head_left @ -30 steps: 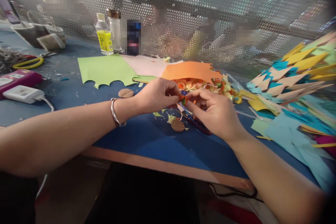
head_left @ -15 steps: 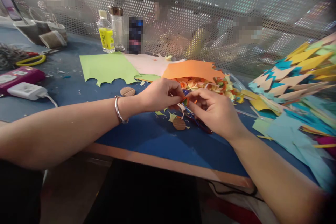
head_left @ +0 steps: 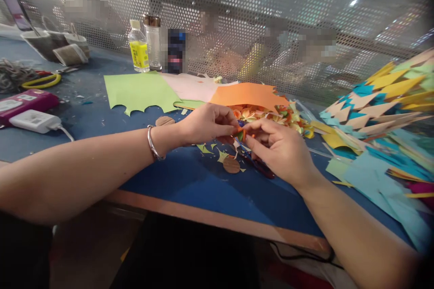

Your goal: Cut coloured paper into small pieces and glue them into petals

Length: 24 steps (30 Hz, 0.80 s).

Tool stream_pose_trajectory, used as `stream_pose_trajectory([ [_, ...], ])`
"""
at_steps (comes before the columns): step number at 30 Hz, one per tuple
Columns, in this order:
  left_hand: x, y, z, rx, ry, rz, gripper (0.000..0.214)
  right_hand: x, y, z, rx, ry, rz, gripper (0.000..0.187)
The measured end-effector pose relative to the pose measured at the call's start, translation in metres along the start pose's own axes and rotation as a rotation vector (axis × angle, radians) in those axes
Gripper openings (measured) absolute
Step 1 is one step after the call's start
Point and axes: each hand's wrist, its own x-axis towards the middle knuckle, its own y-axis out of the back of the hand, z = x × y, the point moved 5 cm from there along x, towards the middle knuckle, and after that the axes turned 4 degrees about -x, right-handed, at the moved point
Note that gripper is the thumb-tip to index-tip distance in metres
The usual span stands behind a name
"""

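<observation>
While left hand [head_left: 209, 123] and right hand [head_left: 286, 151] both pinch the small orange-and-green paper piece [head_left: 240, 131] just right of frame centre, it sits directly between them, neither clearly nearer, long axis unreadable since it's mostly covered.

There is one left hand [head_left: 213, 124] and one right hand [head_left: 283, 146], sharing one small orange piece [head_left: 241, 132], the clock's centre here. Round brown discs number two: one [head_left: 165, 120] at nine o'clock, another [head_left: 231, 165] just past six. Three large sheets, green [head_left: 140, 92], pink [head_left: 188, 85] and orange [head_left: 249, 95], spread from half past nine to one. Two bottles [head_left: 139, 54] and one phone [head_left: 14, 4] stand around ten; one purple box [head_left: 40, 99] and one white adapter [head_left: 35, 120] sit near nine. Curled scraps [head_left: 298, 122] at two o'clock (heaped, overlapping) defy counting.
</observation>
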Motion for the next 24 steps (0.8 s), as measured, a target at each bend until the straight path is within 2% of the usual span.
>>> stream_pose_trajectory([
  [6,-0.001,0.002,0.003,0.046,-0.024,0.02,0.004,0.0,0.0,-0.001,-0.021,0.026,0.009,0.006],
  [11,-0.002,0.005,0.004,0.066,-0.019,-0.101,0.006,-0.001,-0.002,-0.004,-0.05,0.049,-0.036,0.005],
  [18,-0.002,0.009,-0.001,-0.054,0.135,-0.243,0.007,-0.005,-0.007,-0.012,0.01,0.101,-0.12,0.005],
  [24,0.0,0.009,-0.004,-0.15,0.229,-0.238,0.014,-0.008,-0.008,-0.009,0.078,0.048,-0.156,0.021],
])
